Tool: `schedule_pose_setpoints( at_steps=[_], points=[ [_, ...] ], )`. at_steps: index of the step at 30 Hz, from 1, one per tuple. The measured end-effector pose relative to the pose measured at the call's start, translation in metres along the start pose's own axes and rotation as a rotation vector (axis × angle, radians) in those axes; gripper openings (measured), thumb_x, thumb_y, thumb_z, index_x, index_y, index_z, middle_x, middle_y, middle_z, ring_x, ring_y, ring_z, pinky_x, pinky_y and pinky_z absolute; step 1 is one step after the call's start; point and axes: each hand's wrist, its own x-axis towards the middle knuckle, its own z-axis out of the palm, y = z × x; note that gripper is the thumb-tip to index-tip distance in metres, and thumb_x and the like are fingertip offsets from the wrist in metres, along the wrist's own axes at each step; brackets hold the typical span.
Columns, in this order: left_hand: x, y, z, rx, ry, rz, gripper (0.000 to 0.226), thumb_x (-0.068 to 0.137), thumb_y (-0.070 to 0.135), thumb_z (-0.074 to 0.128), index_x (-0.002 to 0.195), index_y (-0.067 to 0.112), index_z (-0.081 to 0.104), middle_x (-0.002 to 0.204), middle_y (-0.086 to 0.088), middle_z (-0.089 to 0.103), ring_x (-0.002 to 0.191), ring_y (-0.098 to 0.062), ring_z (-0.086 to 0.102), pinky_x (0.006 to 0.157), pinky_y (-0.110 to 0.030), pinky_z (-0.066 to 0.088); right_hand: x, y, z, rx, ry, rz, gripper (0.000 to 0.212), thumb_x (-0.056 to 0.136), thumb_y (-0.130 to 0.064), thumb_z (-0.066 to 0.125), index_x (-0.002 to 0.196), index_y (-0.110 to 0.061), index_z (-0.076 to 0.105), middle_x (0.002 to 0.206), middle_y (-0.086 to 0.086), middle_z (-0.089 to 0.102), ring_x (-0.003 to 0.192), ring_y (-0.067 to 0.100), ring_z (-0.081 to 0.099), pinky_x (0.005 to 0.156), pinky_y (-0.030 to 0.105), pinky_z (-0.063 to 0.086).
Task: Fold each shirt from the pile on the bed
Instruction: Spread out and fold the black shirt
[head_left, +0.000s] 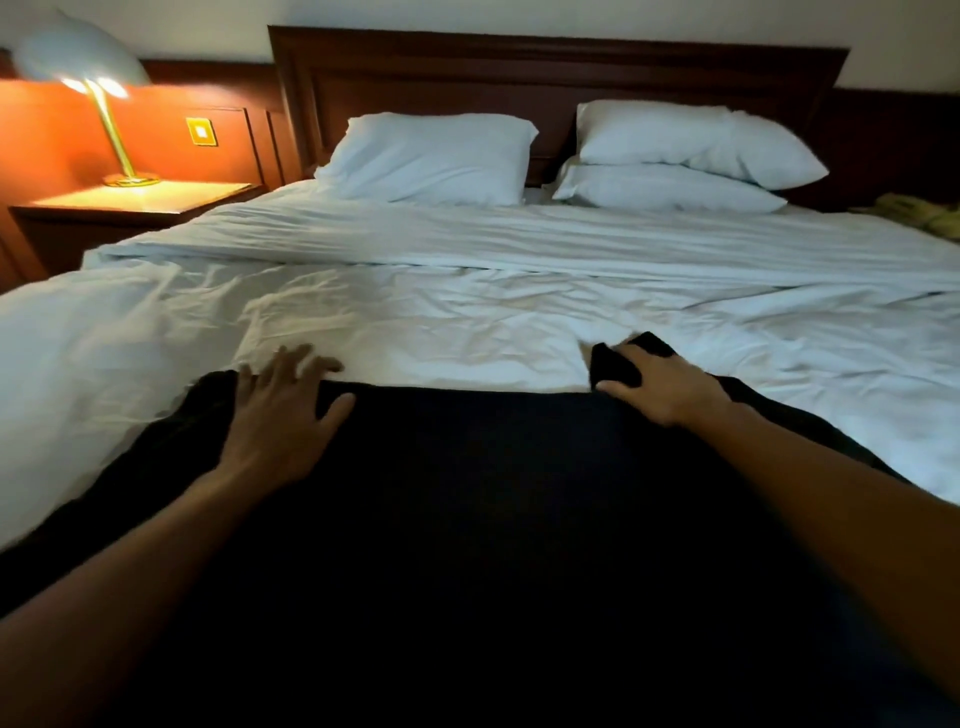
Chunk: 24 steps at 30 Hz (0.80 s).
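A black shirt (467, 493) lies spread flat over the near part of the bed (467, 312), covering the lower middle of the view. My left hand (280, 410) rests flat on its far left edge, fingers spread and straight. My right hand (660, 384) grips a bunched fold of the black cloth at the far right edge, with the thumb and fingers curled round it. Both forearms reach across the shirt from the near side.
White rumpled bedding covers the bed. Three white pillows (431, 156) lean on the dark wooden headboard (519, 67). A lit lamp (88, 78) stands on a nightstand (135, 202) at the left. A yellowish cloth (919, 218) lies at the far right edge.
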Motion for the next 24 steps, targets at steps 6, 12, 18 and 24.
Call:
schedule_pose_setpoints(
  at_steps=[6, 12, 18, 24],
  points=[
    [-0.015, -0.001, 0.011, 0.058, -0.226, -0.151, 0.065, 0.092, 0.074, 0.021, 0.153, 0.050, 0.020, 0.168, 0.002, 0.008, 0.155, -0.021, -0.003, 0.123, -0.049, -0.004, 0.019, -0.011, 0.006, 0.282, 0.265, 0.240, 0.032, 0.102, -0.030, 0.044, 0.124, -0.008, 0.051, 0.119, 0.022, 0.057, 0.110, 0.041, 0.055, 0.079, 0.039, 0.040],
    [-0.012, 0.002, 0.017, 0.166, -0.283, -0.194, 0.062, 0.096, 0.067, 0.016, 0.153, 0.053, -0.002, 0.168, 0.004, -0.008, 0.154, -0.020, -0.010, 0.123, -0.049, -0.004, 0.015, -0.024, 0.030, 0.289, 0.032, 0.143, 0.059, 0.101, -0.047, 0.041, 0.154, -0.030, 0.021, 0.159, 0.016, 0.024, 0.142, 0.039, 0.028, 0.111, 0.048, 0.028],
    [-0.015, 0.002, 0.017, 0.134, -0.245, -0.206, 0.068, 0.089, 0.075, 0.012, 0.153, 0.054, 0.006, 0.168, 0.004, -0.005, 0.154, -0.019, -0.010, 0.122, -0.049, -0.005, 0.012, -0.009, 0.028, 0.348, 0.339, 0.265, 0.053, 0.103, -0.046, 0.030, 0.155, -0.035, 0.022, 0.164, 0.010, 0.012, 0.149, 0.031, 0.012, 0.116, 0.054, 0.011],
    [-0.015, 0.007, 0.020, 0.151, -0.202, -0.203, 0.076, 0.083, 0.077, 0.004, 0.154, 0.051, 0.008, 0.168, 0.003, 0.000, 0.154, -0.020, -0.007, 0.123, -0.050, -0.004, 0.020, 0.041, 0.014, 0.109, 0.149, 0.118, 0.049, 0.099, -0.024, 0.045, 0.145, -0.037, 0.036, 0.123, 0.016, 0.050, 0.110, 0.042, 0.053, 0.085, 0.047, 0.045]
  ],
)
